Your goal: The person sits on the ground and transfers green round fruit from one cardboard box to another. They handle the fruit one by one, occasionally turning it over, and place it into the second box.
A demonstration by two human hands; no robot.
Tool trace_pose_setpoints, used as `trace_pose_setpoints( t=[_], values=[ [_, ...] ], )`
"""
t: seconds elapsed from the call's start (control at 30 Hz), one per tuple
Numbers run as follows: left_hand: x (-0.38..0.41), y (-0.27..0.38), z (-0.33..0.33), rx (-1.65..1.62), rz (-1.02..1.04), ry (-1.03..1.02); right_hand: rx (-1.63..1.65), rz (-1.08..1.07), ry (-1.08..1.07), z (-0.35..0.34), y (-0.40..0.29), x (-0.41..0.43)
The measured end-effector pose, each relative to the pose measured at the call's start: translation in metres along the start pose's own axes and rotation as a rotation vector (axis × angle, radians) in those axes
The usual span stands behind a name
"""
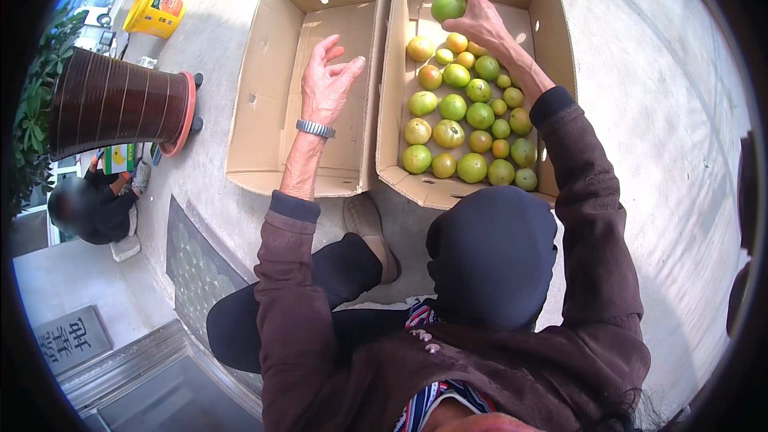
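My right hand (478,19) grips a large green tomato (448,8) above the far end of the right cardboard box (390,156). Below it, several green, yellowish and orange-tinged tomatoes (453,107) lie in rows on that box's floor. Over the left cardboard box (267,72), my left hand (329,81) hangs with its fingers apart and nothing in it. A metal-banded watch (315,128) circles the left wrist. No tomatoes show in the visible part of the left box. The two boxes stand side by side, and my right forearm hides part of the right one.
A yellow bucket (155,12) and a large brown glazed planter (120,105) on a wheeled pink base (180,114) stand to the left. Farther left sits a person (99,210) beside a printed carton (119,159). A patterned mat (204,252) lies on the concrete ground (636,102).
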State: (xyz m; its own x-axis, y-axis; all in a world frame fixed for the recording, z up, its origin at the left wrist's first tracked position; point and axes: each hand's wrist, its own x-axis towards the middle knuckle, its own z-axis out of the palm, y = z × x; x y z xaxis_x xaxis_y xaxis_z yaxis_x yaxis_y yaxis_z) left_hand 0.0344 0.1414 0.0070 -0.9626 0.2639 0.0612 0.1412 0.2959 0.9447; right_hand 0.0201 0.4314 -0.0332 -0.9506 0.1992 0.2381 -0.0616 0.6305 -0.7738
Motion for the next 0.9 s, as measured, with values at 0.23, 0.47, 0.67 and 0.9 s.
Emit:
trace_pose_setpoints(
  t=[0.23,0.47,0.67,0.9],
  values=[
    [0.001,-0.042,-0.016,-0.125,-0.261,0.010,-0.327,0.045,-0.183,0.079,0.072,0.040],
    [0.004,-0.050,-0.028,-0.238,-0.295,-0.031,-0.455,-0.080,-0.343,0.120,0.108,0.046],
    [0.010,-0.041,-0.035,-0.304,-0.226,0.095,-0.377,-0.118,-0.224,0.078,0.099,0.046],
    [-0.009,-0.006,0.000,-0.455,-0.135,0.116,-0.212,-0.085,-0.466,-0.016,-0.006,-0.085]
  ],
)
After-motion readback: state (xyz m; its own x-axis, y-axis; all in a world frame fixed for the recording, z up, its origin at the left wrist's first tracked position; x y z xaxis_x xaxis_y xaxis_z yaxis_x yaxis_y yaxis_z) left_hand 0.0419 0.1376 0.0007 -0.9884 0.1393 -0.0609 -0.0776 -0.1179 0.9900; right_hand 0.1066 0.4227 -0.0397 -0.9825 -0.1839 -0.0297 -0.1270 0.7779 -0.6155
